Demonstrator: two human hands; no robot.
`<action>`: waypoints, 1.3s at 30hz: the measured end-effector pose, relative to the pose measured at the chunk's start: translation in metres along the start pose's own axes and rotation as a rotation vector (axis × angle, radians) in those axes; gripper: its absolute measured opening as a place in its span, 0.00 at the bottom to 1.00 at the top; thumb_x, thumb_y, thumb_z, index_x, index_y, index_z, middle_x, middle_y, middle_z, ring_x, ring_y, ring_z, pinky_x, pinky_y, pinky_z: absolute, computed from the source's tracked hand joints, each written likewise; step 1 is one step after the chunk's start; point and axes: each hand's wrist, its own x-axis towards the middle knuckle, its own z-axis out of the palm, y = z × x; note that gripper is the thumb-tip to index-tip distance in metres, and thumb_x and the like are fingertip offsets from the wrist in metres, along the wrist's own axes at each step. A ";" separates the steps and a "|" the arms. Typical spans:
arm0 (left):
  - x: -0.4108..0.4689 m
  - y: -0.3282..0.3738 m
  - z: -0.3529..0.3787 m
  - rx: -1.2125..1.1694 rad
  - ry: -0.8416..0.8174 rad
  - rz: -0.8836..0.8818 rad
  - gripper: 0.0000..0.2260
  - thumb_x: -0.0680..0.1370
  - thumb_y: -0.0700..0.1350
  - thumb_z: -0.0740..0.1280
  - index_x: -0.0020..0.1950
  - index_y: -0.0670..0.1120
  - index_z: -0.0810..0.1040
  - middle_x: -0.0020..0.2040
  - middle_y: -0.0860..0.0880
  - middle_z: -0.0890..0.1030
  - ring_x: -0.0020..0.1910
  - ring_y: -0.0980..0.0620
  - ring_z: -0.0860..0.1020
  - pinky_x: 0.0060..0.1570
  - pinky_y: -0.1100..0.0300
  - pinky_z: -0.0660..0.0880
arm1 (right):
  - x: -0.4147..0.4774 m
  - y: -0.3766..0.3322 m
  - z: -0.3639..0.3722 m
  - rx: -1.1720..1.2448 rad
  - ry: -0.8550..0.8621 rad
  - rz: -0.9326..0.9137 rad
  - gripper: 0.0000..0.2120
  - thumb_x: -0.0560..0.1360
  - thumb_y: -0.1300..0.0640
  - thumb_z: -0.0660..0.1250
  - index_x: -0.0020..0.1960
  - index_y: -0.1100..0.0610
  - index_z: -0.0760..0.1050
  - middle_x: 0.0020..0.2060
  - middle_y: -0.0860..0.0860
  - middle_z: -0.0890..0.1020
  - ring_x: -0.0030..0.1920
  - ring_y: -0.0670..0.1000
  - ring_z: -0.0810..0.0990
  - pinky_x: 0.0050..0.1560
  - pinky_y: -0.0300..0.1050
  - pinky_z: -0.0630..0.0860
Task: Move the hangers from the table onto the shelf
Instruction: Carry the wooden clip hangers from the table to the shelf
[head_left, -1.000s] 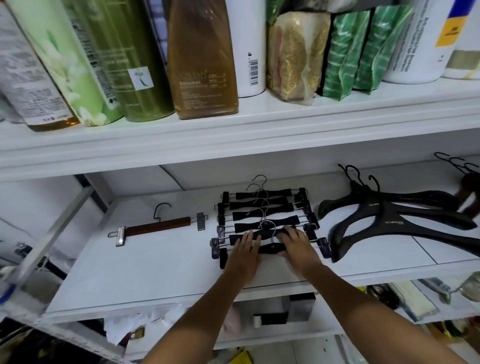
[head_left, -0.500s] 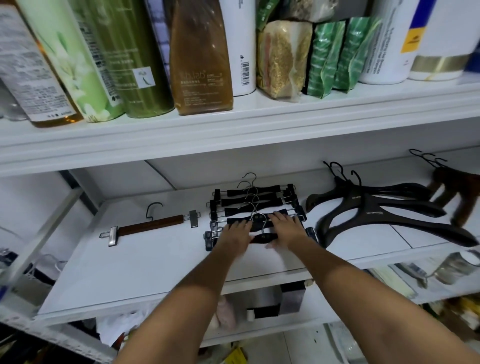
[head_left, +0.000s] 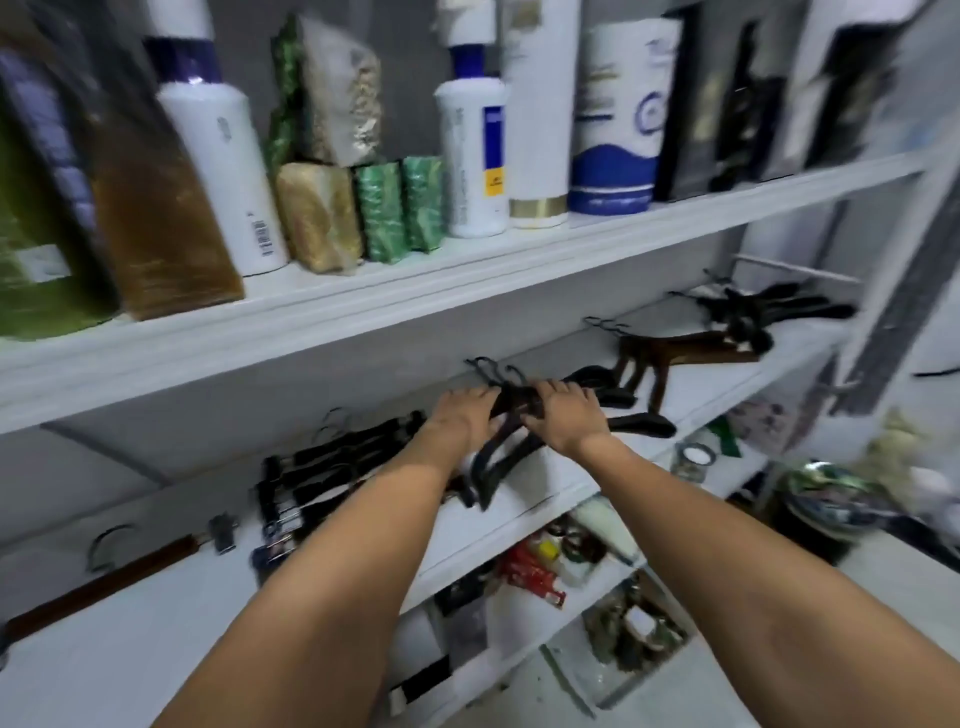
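White shelving fills the blurred, tilted frame, and on its middle shelf (head_left: 548, 470), at centre, lies a stack of black plastic hangers (head_left: 647, 427). They are glossy, with broad curved shoulders and thin hooks pointing toward the back wall. The left hand (head_left: 461, 420) and right hand (head_left: 567, 420) meet at the neck of this stack. The fingers of both hands are curled over the top and the thumbs tucked below, so both grip the hangers.

Left of centre on the same board lies a row of slim black clip hangers (head_left: 332, 467) with metal clips. At lower left is a wooden clip hanger (head_left: 124, 569) with a steel hook. To the right of the hands lie brown wooden hangers (head_left: 691, 347), and more dark hangers (head_left: 769, 306) beyond them.

On the upper shelf (head_left: 363, 304) stand a white bottle (head_left: 223, 171), an amber refill pouch (head_left: 161, 223), a gold vacuum pack (head_left: 318, 221), green foil packs (head_left: 397, 208) and a wrapped paper roll (head_left: 618, 130). Below the hangers, the lower shelves hold blurred clutter.
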 end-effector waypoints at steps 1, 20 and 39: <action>0.008 0.015 -0.007 -0.007 0.024 0.028 0.23 0.82 0.51 0.55 0.75 0.44 0.59 0.75 0.44 0.62 0.73 0.45 0.63 0.71 0.53 0.60 | -0.004 0.019 -0.011 -0.002 0.020 0.040 0.29 0.78 0.43 0.60 0.74 0.53 0.61 0.70 0.54 0.69 0.70 0.58 0.65 0.70 0.53 0.60; 0.069 0.559 -0.082 0.006 0.261 0.832 0.23 0.82 0.50 0.54 0.76 0.45 0.56 0.75 0.46 0.63 0.74 0.46 0.61 0.71 0.51 0.58 | -0.267 0.438 -0.169 -0.122 0.308 0.913 0.27 0.77 0.48 0.61 0.74 0.53 0.60 0.69 0.55 0.68 0.68 0.57 0.67 0.66 0.52 0.63; -0.069 0.905 0.017 0.132 0.114 1.483 0.23 0.83 0.50 0.51 0.77 0.45 0.53 0.76 0.46 0.61 0.74 0.46 0.59 0.72 0.51 0.57 | -0.590 0.589 -0.149 -0.084 0.236 1.691 0.27 0.79 0.49 0.60 0.75 0.52 0.58 0.70 0.58 0.64 0.69 0.60 0.64 0.67 0.54 0.63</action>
